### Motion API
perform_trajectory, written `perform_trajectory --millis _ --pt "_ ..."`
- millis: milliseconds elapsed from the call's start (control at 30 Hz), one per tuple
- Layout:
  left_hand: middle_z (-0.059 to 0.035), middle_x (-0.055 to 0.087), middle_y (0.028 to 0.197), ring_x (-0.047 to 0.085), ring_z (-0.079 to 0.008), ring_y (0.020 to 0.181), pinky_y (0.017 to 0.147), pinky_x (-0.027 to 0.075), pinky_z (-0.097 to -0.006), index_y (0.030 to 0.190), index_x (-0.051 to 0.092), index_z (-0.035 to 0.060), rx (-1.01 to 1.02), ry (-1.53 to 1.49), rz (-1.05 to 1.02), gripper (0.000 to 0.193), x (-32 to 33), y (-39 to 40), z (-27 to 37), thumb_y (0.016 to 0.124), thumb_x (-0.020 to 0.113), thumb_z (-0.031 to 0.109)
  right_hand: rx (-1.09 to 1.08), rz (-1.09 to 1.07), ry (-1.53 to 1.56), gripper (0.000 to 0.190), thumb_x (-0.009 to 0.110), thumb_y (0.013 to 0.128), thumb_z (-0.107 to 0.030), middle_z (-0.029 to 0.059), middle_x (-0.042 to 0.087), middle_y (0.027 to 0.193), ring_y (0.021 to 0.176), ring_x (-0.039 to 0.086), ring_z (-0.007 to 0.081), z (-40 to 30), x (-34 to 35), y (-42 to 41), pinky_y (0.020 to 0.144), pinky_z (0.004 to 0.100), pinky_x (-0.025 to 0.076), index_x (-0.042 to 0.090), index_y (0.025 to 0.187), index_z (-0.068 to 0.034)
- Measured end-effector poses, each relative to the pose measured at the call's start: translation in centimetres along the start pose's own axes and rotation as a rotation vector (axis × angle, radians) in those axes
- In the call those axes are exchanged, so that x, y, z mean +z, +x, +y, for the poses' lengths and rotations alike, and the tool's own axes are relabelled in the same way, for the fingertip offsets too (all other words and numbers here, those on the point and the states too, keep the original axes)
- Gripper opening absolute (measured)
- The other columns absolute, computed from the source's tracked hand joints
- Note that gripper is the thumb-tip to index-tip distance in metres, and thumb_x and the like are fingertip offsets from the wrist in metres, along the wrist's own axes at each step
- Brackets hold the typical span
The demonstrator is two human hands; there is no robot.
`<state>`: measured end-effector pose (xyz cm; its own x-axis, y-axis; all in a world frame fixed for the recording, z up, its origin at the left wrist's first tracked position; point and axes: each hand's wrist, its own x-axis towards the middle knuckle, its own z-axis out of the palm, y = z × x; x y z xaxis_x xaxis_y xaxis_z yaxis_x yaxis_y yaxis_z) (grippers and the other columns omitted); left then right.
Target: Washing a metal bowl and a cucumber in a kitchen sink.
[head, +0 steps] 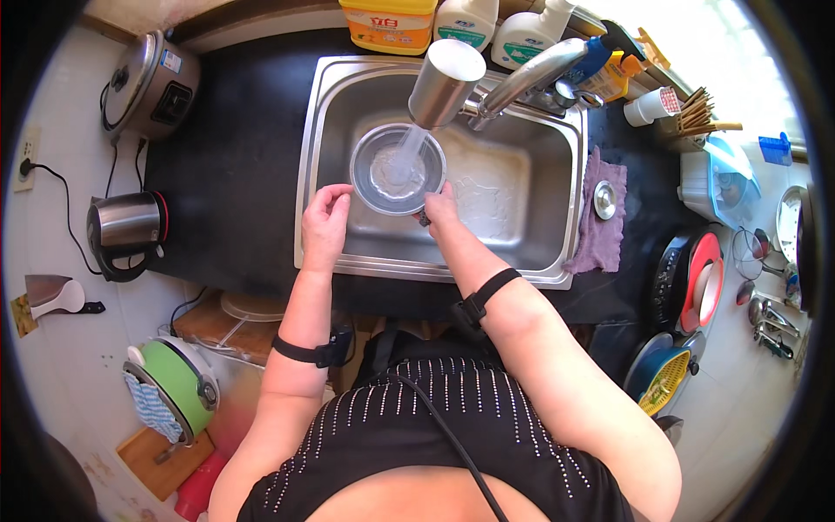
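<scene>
A round metal bowl (365,186) is held over the left part of a stainless steel sink (554,196). Water runs into it from a curved metal faucet (541,68), and a metal cylinder (438,88) hangs at the stream above the bowl. My right hand (440,207) grips the bowl's lower right rim, with a dark grey scrubber-like item beneath the fingers. My left hand (327,218) is at the bowl's left side, fingers curled with the thumb apart; it seems to hold nothing. Water and some foam lie on the sink floor.
A purple cloth (597,241) with a metal sink strainer (605,199) lies right of the sink. Cleaner bottles (466,23) stand behind it. An electric kettle (127,225) and a rice cooker (153,85) are at the left; a red pan or basin (701,261) stands at the right.
</scene>
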<state>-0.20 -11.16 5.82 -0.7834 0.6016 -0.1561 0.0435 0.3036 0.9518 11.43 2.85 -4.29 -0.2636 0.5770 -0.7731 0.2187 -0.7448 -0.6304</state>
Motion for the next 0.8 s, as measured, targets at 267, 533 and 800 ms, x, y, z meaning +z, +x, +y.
perform_trajectory --millis 267,533,800 --pt "0.0027 0.058 0.081 0.049 -0.0033 0.071 0.064 0.040 -0.0175 0.096 0.061 0.0009 -0.016 -0.053 0.014 0.014 0.0 0.3 0.3 0.086 0.052 0.007 0.009 -0.003 -0.053 0.039 0.041 0.078 0.003 0.0108 0.055 0.101 0.079 0.060 0.0234 -0.6 -0.7 -1.4 0.055 0.0361 0.052 0.039 0.113 -0.013" --pt "-0.0009 0.060 0.088 0.053 -0.0069 0.081 0.072 0.042 -0.0200 0.098 0.062 0.0019 -0.062 -0.031 0.002 0.017 0.0 0.7 0.0 0.086 0.052 0.009 0.053 -0.067 0.051 0.034 0.040 0.080 -0.001 0.0137 0.054 0.100 0.076 0.059 0.0251 0.5 -1.1 -0.9 0.052 0.0369 0.052 0.040 0.112 -0.011" --pt "0.0009 0.059 0.085 0.050 -0.0051 0.077 0.069 0.040 -0.0187 0.097 0.061 0.0013 -0.053 -0.037 -0.025 0.016 1.4 1.4 1.2 0.086 0.052 0.008 0.340 -0.051 0.589 0.021 0.036 0.086 -0.012 0.0179 0.058 0.079 0.055 0.056 0.0232 0.6 -8.7 2.9 0.043 0.0320 0.048 0.045 0.098 0.003"
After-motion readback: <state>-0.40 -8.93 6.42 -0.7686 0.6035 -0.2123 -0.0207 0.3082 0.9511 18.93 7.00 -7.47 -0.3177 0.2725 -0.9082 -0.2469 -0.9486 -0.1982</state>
